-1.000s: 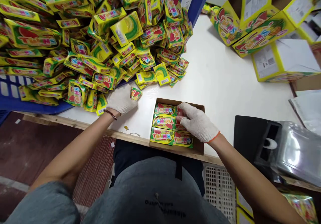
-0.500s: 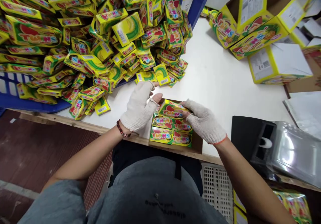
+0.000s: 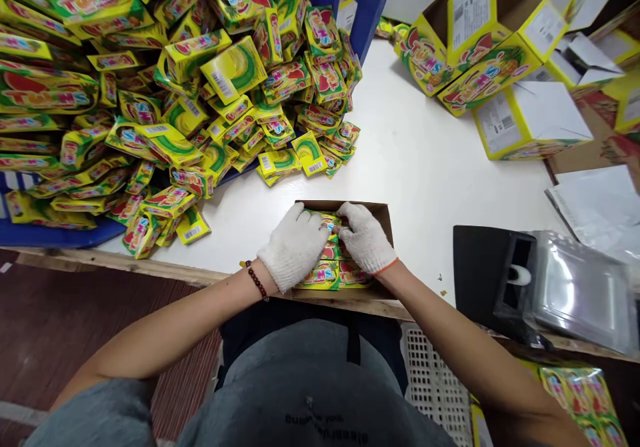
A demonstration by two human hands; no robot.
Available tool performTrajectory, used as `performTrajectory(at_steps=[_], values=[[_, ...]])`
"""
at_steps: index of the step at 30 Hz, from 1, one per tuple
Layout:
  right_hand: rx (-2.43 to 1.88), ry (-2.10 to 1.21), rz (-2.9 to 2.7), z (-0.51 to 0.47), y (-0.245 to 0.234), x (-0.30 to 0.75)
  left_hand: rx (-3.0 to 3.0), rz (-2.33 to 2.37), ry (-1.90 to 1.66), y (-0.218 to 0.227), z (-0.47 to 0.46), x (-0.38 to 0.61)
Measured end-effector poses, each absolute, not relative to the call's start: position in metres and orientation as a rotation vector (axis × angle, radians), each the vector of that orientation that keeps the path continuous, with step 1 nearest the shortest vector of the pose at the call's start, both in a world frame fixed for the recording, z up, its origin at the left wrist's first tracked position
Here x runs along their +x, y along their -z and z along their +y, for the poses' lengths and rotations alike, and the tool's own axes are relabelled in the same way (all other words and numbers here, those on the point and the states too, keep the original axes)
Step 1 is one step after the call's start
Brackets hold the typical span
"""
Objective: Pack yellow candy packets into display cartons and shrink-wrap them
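Observation:
An open cardboard carton point(image 3: 384, 219) lies at the table's front edge, with small yellow-green "Twins" boxes point(image 3: 321, 276) packed in rows toward its left side. My left hand point(image 3: 294, 247), in a white fingerless glove, reaches over the carton's left side, its fingers curled against a small Twins box point(image 3: 330, 219) in the far row. At that box's right end, my gloved right hand point(image 3: 367, 239) pinches with thumb and fingers. Both hands partly cover the box and the row below it. Bare cardboard shows along the carton's right side.
A blue crate point(image 3: 95, 232) spills a heap of Twins boxes point(image 3: 235, 70) onto the white table point(image 3: 410, 167). Printed display cartons point(image 3: 487, 73) stand at back right. A black device point(image 3: 483, 273) and clear plastic sheets point(image 3: 580, 293) lie at right. Below is a white perforated basket point(image 3: 433, 373).
My left hand has come from beside the heap onto the carton's left side. My right hand has moved slightly left, and the small box it held now sits lower in the far row.

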State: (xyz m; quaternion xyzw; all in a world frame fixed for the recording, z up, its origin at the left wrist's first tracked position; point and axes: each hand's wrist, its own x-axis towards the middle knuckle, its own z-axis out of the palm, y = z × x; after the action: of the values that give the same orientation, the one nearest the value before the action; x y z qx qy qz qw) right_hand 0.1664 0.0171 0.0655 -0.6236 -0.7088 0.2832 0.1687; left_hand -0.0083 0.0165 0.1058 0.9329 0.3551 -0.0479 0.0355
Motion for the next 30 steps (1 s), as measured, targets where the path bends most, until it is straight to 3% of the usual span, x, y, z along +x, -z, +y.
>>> performTrajectory(at_steps=[6,12,18,23,28,30], values=[[-1.876,-1.235,-1.693,0.009,-0.067,0.172,2.811,1.088,0.274,-0.115,-0.016,-0.006],[-1.723,-0.977,-1.768,0.013,-0.070,0.174,2.685,1.140,0.234,-0.108,-0.037,-0.006],[-1.877,-0.728,-2.289,0.022,-0.062,0.160,2.642,1.050,0.304,-0.110,-0.032,-0.007],[-1.848,-0.681,-2.624,0.019,-0.064,0.159,2.756,1.209,0.123,-0.106,-0.011,-0.003],[-1.745,-0.728,-2.506,-0.002,-0.056,0.168,2.797,1.244,0.312,-0.097,0.007,0.002],[-1.746,-0.708,-2.458,-0.013,-0.055,0.169,2.751,1.133,0.225,-0.100,0.017,-0.005]])
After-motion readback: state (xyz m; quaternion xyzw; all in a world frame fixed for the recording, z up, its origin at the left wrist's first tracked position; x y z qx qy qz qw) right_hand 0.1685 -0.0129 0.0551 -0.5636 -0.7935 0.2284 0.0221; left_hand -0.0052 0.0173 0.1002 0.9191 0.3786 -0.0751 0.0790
